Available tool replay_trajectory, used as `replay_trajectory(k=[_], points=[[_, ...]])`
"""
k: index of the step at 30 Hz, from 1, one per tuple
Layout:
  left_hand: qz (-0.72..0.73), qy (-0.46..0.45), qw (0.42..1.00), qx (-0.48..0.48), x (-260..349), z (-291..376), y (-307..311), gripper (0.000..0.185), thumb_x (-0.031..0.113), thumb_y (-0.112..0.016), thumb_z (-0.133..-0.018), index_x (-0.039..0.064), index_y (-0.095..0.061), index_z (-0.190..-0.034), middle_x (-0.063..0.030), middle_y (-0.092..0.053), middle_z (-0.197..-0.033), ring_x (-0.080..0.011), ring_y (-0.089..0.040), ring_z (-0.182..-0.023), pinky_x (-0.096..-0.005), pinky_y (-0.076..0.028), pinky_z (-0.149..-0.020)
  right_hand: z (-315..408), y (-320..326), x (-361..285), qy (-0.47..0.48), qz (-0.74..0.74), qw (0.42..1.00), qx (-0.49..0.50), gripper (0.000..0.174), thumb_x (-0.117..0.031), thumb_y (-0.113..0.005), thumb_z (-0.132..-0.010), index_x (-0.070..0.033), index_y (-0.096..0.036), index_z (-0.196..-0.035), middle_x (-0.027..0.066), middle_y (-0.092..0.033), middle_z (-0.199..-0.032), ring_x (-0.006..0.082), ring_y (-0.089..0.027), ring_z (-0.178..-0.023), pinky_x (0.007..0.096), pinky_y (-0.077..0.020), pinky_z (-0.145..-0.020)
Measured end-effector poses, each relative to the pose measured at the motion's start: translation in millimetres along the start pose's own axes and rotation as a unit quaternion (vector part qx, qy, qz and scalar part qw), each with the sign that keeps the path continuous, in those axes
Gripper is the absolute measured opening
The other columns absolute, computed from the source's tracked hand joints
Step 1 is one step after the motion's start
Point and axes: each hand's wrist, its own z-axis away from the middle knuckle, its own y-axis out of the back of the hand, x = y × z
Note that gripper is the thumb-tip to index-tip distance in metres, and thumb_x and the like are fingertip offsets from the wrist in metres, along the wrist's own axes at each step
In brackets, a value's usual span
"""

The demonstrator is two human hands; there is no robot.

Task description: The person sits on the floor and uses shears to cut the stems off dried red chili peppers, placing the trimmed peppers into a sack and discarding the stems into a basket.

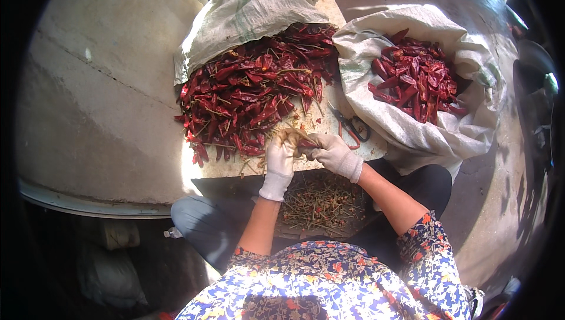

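Observation:
Both hands wear pale work gloves with stained fingertips and meet over the front edge of a low board. My right hand [334,151] grips a dried red chili pepper [307,143], much of it covered by the fingers. At the pepper's left end, the fingers of my left hand [282,147] are closed on it; whether they pinch its stem is hidden. Just beyond lies a heap of dried red chilies [251,95], many with stems, spilling from a woven sack [260,11]. Scissors [353,131] with red and black handles rest beside my right hand.
An open white woven sack [366,95] on the right holds dried chilies without visible stems. Cut stems [320,205] fill a dark container below the board [324,130], between my knees. A concrete surface [106,99] rises at left. A plastic bottle [173,232] lies by my left knee.

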Motion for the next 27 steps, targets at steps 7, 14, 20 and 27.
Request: replay_trajectory(k=[7, 14, 20, 27], points=[[0.391, 0.208, 0.888, 0.126, -9.9, -27.2, 35.9, 0.028, 0.029, -0.052, -0.111, 0.007, -0.069, -0.114, -0.0041, -0.07, -0.089, -0.0118, -0.054, -0.057, -0.0238, -0.043, -0.049, 3.0, 7.6, -47.8, 0.194, 0.392, 0.899, -0.024, 0.032, -0.008, -0.074, -0.081, -0.011, -0.071, -0.112, 0.013, -0.07, -0.085, 0.0375, -0.07, -0.079, 0.047, -0.0556, -0.069], [-0.645, 0.104, 0.742, -0.152, -22.5, -8.3, 67.4, 0.039, 0.037, -0.081, -0.089, 0.006, -0.074, -0.113, -0.0117, -0.076, -0.104, -0.022, -0.072, -0.084, -0.0356, -0.057, -0.077, 2.2, 24.9, -61.1, -0.109, 0.091, 0.979, 0.144, 0.055, -0.049, -0.061, -0.102, -0.005, -0.062, -0.136, 0.021, -0.074, -0.1, 0.0278, -0.075, -0.094, 0.0397, -0.0566, -0.084], [-0.729, -0.195, 0.636, 0.16, -21.6, -81.8, 71.7, 0.041, 0.02, -0.074, -0.09, 0.018, -0.066, -0.131, -0.0101, -0.069, -0.128, -0.0336, -0.071, -0.106, -0.0445, -0.058, -0.089, -5.3, 22.4, -44.1, -0.154, -0.173, 0.953, 0.193, 0.038, -0.028, -0.049, -0.11, -0.002, -0.06, -0.136, 0.0044, -0.067, -0.096, 0.0095, -0.062, -0.075, 0.0243, -0.052, -0.069], [-0.66, -0.194, 0.694, 0.212, -16.0, -95.9, 58.5, 0.033, 0.012, -0.064, -0.092, 0.023, -0.073, -0.121, -0.0088, -0.073, -0.115, -0.0334, -0.073, -0.099, -0.0449, -0.059, -0.082, -12.8, 20.8, -33.9, -0.208, 0.011, 0.964, 0.168, 0.04, -0.024, -0.058, -0.101, -0.002, -0.065, -0.134, 0.0109, -0.071, -0.113, 0.014, -0.068, -0.089, 0.0289, -0.0547, -0.078]])
